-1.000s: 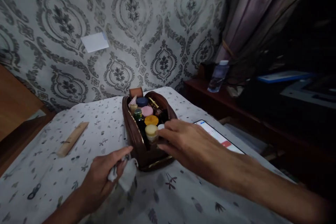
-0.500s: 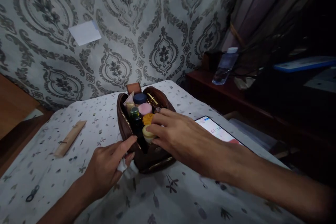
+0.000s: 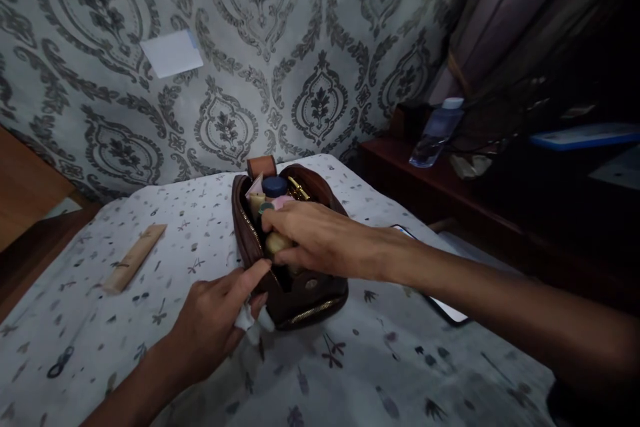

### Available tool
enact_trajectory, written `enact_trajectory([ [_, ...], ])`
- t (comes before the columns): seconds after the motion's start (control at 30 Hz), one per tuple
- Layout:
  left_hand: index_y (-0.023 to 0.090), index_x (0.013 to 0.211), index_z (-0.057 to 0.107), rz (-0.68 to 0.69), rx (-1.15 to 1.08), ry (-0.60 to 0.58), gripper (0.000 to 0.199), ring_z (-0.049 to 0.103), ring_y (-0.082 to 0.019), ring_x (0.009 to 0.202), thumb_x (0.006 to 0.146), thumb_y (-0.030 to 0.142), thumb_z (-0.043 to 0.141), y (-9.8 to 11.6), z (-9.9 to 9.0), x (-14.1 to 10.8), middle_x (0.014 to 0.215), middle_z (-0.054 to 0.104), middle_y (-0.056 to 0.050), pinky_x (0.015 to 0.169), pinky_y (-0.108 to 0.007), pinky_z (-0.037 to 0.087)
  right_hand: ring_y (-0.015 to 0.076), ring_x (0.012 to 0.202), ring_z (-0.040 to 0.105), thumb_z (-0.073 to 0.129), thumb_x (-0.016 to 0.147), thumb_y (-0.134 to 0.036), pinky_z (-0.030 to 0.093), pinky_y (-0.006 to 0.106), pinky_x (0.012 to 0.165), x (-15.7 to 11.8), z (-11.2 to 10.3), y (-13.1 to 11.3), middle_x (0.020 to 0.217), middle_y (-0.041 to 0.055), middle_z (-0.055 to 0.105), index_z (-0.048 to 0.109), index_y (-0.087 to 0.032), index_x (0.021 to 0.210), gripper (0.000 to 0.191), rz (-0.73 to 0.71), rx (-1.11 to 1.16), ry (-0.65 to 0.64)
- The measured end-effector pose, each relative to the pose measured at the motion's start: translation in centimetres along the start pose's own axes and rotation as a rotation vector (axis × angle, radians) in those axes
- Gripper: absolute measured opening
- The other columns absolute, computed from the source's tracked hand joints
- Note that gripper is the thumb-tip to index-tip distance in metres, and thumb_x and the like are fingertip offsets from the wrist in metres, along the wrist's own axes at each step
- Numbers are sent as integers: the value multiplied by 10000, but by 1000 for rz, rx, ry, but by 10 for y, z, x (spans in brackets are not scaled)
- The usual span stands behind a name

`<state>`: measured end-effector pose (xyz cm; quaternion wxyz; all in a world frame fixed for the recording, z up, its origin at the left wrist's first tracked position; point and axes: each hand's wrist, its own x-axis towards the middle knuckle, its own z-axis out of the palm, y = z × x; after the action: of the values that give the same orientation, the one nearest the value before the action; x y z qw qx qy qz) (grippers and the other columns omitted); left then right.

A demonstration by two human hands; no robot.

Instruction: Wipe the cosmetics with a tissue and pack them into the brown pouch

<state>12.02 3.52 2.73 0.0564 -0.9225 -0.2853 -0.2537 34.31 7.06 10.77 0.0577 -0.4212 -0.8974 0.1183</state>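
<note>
Right hand (image 3: 320,233): inside the mouth of the brown bag (image 3: 300,301), palm down, with fingers spread around a jar with a pale yellow lid (image 3: 277,242); thumb side at the lid's near edge, index fingertip by a green cap (image 3: 265,207); cannot tell whether gripping or merely touching.
Left hand (image 3: 215,310): at the near left corner of the bag, with fingers clenched on a white cloth or tissue (image 3: 244,317) and index finger stretched to the zipped rim.
Brown bag: unzipped, on the printed sheet (image 3: 175,253), between both hands, well apart from the wall-side edge at its near end.
Inside, far end: navy lid (image 3: 275,187), pink lid (image 3: 283,201) partly covered by the right hand, beige tube (image 3: 257,202) along the left side, gold-coloured items (image 3: 299,189) along the right.
Phone (image 3: 450,310): right of the bag, flat on the sheet, partly hidden behind the right forearm (image 3: 465,273).
Beige packet (image 3: 135,260): flat on the sheet, left of the bag, well apart.
Water bottle (image 3: 437,133): on the dark red ledge (image 3: 380,155), tilted in view.
</note>
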Motion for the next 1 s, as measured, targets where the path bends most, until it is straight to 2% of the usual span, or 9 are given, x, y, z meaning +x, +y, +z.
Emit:
enact_trajectory([
  [0.23,160,1382,408,2,-2,0,438,680,-160,591,944,148,403,2,-2,-1,853,724,-43,499,-246,529,259,971,621,621,860,-230,380,275,670,10,11,-1,1057,125,653,615,-161,1028,182,19,-89,83],
  [0.4,155,1371,417,-18,-6,-15,405,699,-165,641,966,183,407,2,-1,-3,935,740,-70,541,-260,553,260,1044,605,621,864,-219,398,289,718,6,11,0,1162,117,626,627,-152,1004,155,-4,-99,121],
  [0.63,175,1385,419,-4,-21,22,430,706,-155,619,956,153,410,4,-1,1,875,743,-47,511,-223,529,240,997,600,598,829,-128,372,287,690,5,9,1,999,71,644,620,-170,896,82,-42,-57,58],
  [0.83,182,1353,443,-33,-37,23,377,692,-143,597,978,192,411,5,0,1,849,733,-30,520,-215,523,220,977,583,546,847,-59,399,308,777,11,14,5,983,91,637,660,-141,858,140,-203,-85,87],
  [1.0,169,1380,424,-31,-35,-12,404,703,-148,637,977,188,422,3,0,-3,885,738,-47,558,-217,538,215,964,589,568,832,-68,399,302,774,8,14,9,994,81,641,619,-148,900,116,-182,-50,107],
])
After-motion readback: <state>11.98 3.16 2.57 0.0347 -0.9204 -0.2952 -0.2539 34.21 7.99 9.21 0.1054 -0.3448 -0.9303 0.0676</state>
